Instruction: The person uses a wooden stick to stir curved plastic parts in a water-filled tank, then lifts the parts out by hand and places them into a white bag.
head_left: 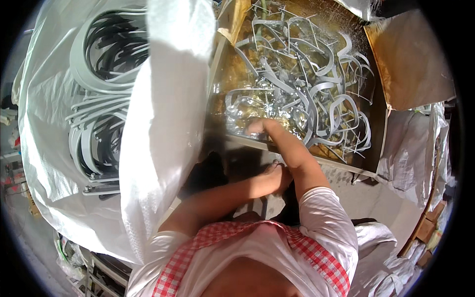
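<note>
Though grip unclear, right hand (pixel 257 126) half-submerged

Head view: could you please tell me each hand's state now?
Left hand: open or closed cannot be told.
Right hand: over the beige-rimmed rectangular tub; its grip cannot be told.

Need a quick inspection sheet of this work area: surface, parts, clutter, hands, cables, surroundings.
Surface: wide tub, wet inside
Parts: bent grey strips tangled in the tub; more curved strips in the open white sack, left
Clutter: brown boxes, lower right
Hands: right hand inside the tub's near edge, left hand outside it; grips unclear
Cables: nothing seen
Surroundings: brown sheet right of the tub
</note>
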`<state>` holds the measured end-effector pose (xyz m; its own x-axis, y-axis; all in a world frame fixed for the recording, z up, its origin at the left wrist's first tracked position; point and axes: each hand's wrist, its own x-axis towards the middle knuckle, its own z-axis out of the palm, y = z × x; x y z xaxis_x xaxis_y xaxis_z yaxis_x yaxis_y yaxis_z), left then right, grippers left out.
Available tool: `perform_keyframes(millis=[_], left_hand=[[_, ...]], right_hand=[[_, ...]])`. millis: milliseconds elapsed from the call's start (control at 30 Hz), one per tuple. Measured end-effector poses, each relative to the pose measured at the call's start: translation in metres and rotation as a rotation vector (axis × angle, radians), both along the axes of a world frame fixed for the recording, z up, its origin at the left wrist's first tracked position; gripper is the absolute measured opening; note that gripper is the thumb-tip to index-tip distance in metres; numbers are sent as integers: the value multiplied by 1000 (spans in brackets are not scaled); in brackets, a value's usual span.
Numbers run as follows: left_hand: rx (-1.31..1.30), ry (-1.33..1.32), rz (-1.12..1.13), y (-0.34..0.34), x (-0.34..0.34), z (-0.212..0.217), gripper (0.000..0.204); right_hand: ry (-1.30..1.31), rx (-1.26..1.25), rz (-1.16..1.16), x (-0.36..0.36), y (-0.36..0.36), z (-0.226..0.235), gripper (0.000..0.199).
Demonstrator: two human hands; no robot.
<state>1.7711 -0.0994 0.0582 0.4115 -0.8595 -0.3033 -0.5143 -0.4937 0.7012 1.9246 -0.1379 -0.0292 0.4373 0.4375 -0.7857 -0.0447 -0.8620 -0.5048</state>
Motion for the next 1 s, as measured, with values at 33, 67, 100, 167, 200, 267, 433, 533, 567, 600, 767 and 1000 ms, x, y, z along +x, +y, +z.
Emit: perform_keyframes(millis=[33,67,100,167,200,267,433,533,567,600,767,1000], left_hand=[[13,-13,-20,-1,0,1,24],[23,-29,-36,-1,0,2,23],[37,-41,-49,1,-1,2,22],[76,-78,-64,3,0,0,21],[91,-98,-70,3,0,-2,20],[88,-46,-31,4,3,-5,19],[16,-87,-13,9,24,28,21],[-334,218,418,14,40,55,25],[-554,533,665,12,48,49,25],[-776,863,888,7,56,45,25],[-1305,1116,1297,15,97,36,31],[-1627,1513,926,16,111,76,28]], right_hand=[[11,44,-38,0,-2,-3,61],[7,36,-36,2,-7,-5,61],[-29,98,22,2,-6,6,67],[-21,117,158,9,-8,19,72],[-22,111,158,15,-11,29,72],[176,122,121,22,-19,47,68],[-93,293,21,27,-64,104,49],[-180,554,-406,14,-109,131,41],[-155,605,-507,8,-114,147,41],[-138,648,-616,-1,-121,165,42],[-133,733,-795,-42,-137,191,47],[-651,520,-636,-75,-113,188,37]])
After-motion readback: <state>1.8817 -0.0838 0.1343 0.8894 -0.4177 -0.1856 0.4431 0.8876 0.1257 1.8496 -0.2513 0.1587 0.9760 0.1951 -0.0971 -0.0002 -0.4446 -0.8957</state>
